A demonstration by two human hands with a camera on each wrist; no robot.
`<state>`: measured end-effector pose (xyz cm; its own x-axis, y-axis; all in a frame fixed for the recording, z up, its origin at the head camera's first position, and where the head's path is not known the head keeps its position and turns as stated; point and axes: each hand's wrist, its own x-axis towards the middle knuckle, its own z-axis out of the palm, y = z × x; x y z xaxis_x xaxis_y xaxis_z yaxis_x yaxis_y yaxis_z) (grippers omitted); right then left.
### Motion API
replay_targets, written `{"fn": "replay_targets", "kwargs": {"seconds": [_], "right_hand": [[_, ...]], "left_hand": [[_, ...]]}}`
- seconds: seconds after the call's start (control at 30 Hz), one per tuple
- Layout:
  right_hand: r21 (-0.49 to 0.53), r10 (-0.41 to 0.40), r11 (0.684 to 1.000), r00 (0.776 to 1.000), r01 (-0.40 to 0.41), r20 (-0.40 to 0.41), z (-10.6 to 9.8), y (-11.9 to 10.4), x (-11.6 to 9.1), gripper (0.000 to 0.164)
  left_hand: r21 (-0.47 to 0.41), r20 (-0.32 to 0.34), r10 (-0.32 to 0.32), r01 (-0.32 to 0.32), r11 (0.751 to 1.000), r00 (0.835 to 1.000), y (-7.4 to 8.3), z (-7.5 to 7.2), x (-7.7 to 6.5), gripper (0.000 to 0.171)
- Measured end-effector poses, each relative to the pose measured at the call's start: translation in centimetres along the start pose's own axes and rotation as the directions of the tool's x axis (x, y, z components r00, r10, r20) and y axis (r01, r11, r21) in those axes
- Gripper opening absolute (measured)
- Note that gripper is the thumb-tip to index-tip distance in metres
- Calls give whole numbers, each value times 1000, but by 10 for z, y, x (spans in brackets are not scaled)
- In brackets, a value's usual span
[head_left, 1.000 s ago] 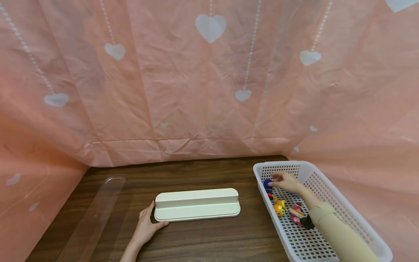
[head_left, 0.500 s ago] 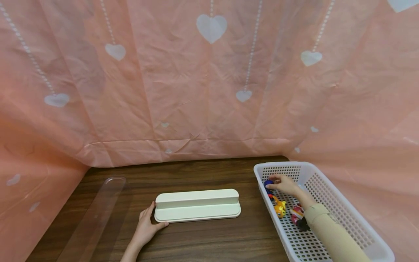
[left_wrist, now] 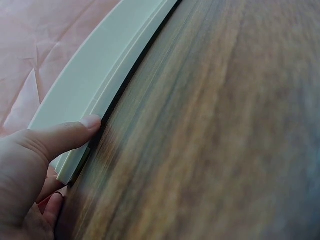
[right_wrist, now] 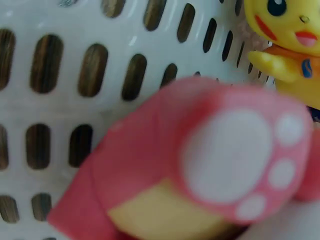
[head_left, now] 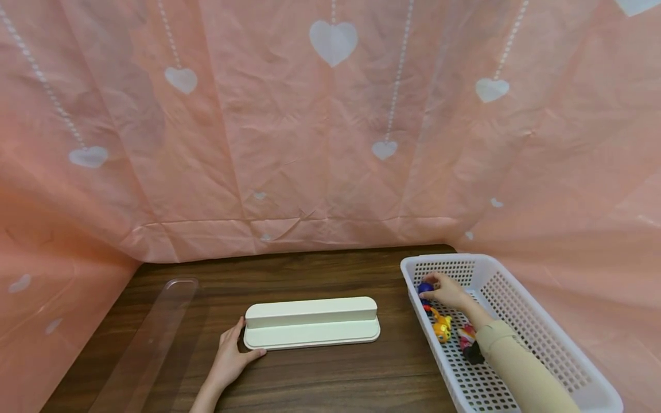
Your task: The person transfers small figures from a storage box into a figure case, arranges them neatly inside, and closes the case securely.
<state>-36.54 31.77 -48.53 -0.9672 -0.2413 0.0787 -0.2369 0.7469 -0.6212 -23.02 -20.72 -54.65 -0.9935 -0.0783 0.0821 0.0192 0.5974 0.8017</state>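
Note:
At the left end of a white two-step display stand point(head_left: 312, 324), my left hand point(head_left: 230, 357) grips the corner. In the left wrist view the thumb point(left_wrist: 75, 132) lies over the stand's front edge, with fingers curled past its end. My right hand point(head_left: 448, 291) reaches into a white plastic basket point(head_left: 547, 321) and pinches a dark blue toy figure point(head_left: 426, 288) by the near-left wall. Beside it lie an orange-yellow toy figure point(head_left: 442, 330) and a pink toy figure point(head_left: 467, 337) with a black part. The right wrist view is mostly filled by a pink foot with white paw pads point(right_wrist: 225, 155).
A long clear plastic cover point(head_left: 150, 338) lies on the dark wood table point(head_left: 320, 378) at the left. A pink curtain point(head_left: 320, 143) with white hearts surrounds the table at the back and sides. In the right wrist view, a yellow figure point(right_wrist: 287, 30) leans near the slotted basket wall.
Inside the basket, my right hand has drawn its fingers in around the blue toy figure, and the forearm has shifted slightly left. My left hand and the stand have stayed in place.

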Motion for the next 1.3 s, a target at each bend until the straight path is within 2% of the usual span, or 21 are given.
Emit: {"fn": "replay_targets", "kwargs": {"seconds": [0.17,0.37,1.0,1.17,1.3], "right_hand": [[45,-10,999,1000,10,-3,-3,-1,-3,51],[21,20,1000,1000,-20,0,-9,-9,-9,54],[-35,-1,999,1000,0,-13,-16,-24,-18,46],[-37,-21,999,1000,21,3,-16,-24,-19,49],[-41,-18,999,1000,19,21,-18,-26,-19,46]], "left_hand": [[-4,8,-9,9,1000,1000,0,0,0,107],[0,23,-15,15,1000,1000,0,-1,1,108],[-5,42,-26,26,1000,999,0,-2,1,110],[-4,46,-31,31,1000,998,0,-2,1,110],[-2,46,-29,30,1000,999,0,-2,1,110]]}}
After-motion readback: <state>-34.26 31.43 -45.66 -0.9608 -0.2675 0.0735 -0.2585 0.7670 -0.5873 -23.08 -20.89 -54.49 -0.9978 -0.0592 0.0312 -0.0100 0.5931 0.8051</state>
